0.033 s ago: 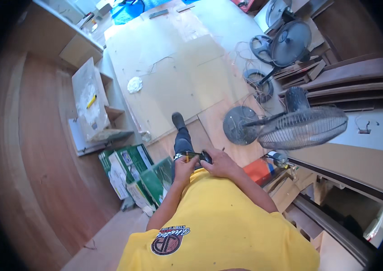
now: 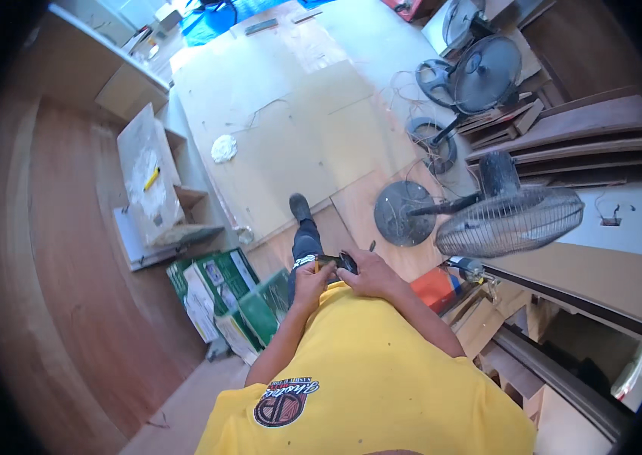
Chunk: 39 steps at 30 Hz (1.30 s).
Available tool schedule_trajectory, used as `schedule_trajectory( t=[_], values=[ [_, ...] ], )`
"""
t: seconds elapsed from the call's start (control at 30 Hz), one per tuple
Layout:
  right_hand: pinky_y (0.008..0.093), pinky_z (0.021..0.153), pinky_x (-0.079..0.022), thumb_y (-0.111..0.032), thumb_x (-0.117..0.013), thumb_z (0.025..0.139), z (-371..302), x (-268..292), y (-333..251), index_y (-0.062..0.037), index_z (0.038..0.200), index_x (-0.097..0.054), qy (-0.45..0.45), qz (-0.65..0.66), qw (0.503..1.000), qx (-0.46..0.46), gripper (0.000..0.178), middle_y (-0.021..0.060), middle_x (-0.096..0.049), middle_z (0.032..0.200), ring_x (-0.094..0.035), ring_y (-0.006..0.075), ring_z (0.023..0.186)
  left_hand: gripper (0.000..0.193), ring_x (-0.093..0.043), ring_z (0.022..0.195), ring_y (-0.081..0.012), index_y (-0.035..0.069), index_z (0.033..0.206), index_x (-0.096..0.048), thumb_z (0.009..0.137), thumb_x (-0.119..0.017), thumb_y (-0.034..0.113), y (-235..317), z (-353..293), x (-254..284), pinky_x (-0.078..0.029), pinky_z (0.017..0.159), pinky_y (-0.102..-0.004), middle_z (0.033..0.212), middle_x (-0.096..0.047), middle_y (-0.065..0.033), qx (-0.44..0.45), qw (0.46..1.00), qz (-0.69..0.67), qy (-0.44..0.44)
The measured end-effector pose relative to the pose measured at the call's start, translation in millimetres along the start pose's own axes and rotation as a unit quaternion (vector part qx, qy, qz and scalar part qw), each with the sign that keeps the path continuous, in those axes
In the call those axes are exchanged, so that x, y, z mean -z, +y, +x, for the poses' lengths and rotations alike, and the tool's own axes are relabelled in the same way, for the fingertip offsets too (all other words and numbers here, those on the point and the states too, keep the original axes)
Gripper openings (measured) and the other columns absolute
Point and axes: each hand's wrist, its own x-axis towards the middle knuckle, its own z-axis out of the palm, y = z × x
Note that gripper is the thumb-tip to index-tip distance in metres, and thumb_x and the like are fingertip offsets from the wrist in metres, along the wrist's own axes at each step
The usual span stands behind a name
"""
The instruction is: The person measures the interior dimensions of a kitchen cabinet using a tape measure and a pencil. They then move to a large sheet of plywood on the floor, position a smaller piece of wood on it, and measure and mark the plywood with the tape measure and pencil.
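Close together in front of my waist, both hands are closed. My right hand [image 2: 372,274] grips a small dark rounded object [image 2: 348,263], its kind too small to tell. From it a short dark strip [image 2: 328,259] reaches toward my left hand [image 2: 310,283], whose fingers are pinched at the strip's end. A thin yellow piece [image 2: 316,267] shows at the left fingers. Above the right knuckles pokes a thin pencil-like tip [image 2: 372,246]. Fingers cover most of what lies between the hands.
A standing fan [image 2: 510,220] with a round base is at my right, another fan [image 2: 488,74] beyond it. Stacked boards [image 2: 571,144] lie at far right. Green boxes [image 2: 219,280] and a wooden shelf unit [image 2: 148,174] stand left. Thin cords trail across the board-covered floor [image 2: 306,144].
The view has shifted very slightly. The pencil-like tip above my right hand sits a little higher and shows more. Both hands keep their hold.
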Motion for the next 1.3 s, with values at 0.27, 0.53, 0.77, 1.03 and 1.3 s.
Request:
schedule_trajectory(
  t=[0.27, 0.53, 0.77, 1.03, 1.3],
  values=[
    [0.0437, 0.079, -0.051, -0.027, -0.067, 0.083, 166, 75, -78, 0.0001, 0.114, -0.058, 0.088, 0.059, 0.989, -0.101, 0.042, 0.0244, -0.066, 0.098, -0.065, 0.0408, 0.091, 0.013, -0.044, 0.053, -0.0014, 0.004, 0.081, -0.070, 0.088, -0.069, 0.015, 159, 145, 23, -0.032, 0.047, -0.0203, 0.065, -0.060, 0.0048, 0.021, 0.995, 0.022, -0.091],
    [0.0442, 0.080, -0.050, -0.028, -0.065, 0.084, 252, 144, -112, -0.0021, 0.108, -0.062, 0.191, 0.155, 0.965, -0.092, 0.036, 0.0229, -0.066, 0.099, -0.063, 0.0400, 0.096, 0.013, -0.042, 0.049, -0.0017, 0.005, 0.085, -0.069, 0.092, -0.065, 0.016, 271, 241, -2, -0.031, 0.044, -0.0195, 0.064, -0.056, 0.0057, -0.022, 0.994, 0.045, -0.099],
    [0.0427, 0.093, -0.048, -0.033, -0.060, 0.085, 278, 181, -52, -0.0064, 0.125, -0.060, 0.286, 0.127, 0.942, -0.118, 0.048, 0.0228, -0.064, 0.114, -0.061, 0.0369, 0.104, 0.028, -0.034, 0.049, -0.0056, 0.016, 0.068, -0.047, 0.093, -0.056, 0.026, 365, 369, 5, -0.026, 0.043, -0.0264, 0.059, -0.038, 0.0063, -0.212, 0.967, 0.139, 0.023],
    [0.0409, 0.092, -0.046, -0.020, -0.055, 0.089, 138, 103, -37, -0.0058, 0.119, -0.063, 0.334, 0.211, 0.864, -0.312, 0.035, 0.0192, -0.061, 0.110, -0.058, 0.0350, 0.106, 0.015, -0.036, 0.043, -0.0039, 0.008, 0.083, -0.058, 0.095, -0.063, 0.017, 517, 396, -88, -0.028, 0.037, -0.0188, 0.067, -0.054, 0.0010, -0.121, 0.945, 0.057, -0.299],
    [0.0359, 0.091, -0.046, -0.012, -0.054, 0.089, 139, -37, -211, 0.0020, 0.113, -0.062, 0.743, 0.352, 0.464, -0.330, 0.029, 0.0162, -0.062, 0.107, -0.059, 0.0301, 0.104, 0.043, -0.040, 0.050, -0.0024, -0.005, 0.123, -0.057, 0.085, -0.063, 0.014, 438, 233, -212, -0.029, 0.040, -0.0163, 0.066, -0.051, 0.0015, -0.123, 0.586, 0.251, -0.761]
  ],
)
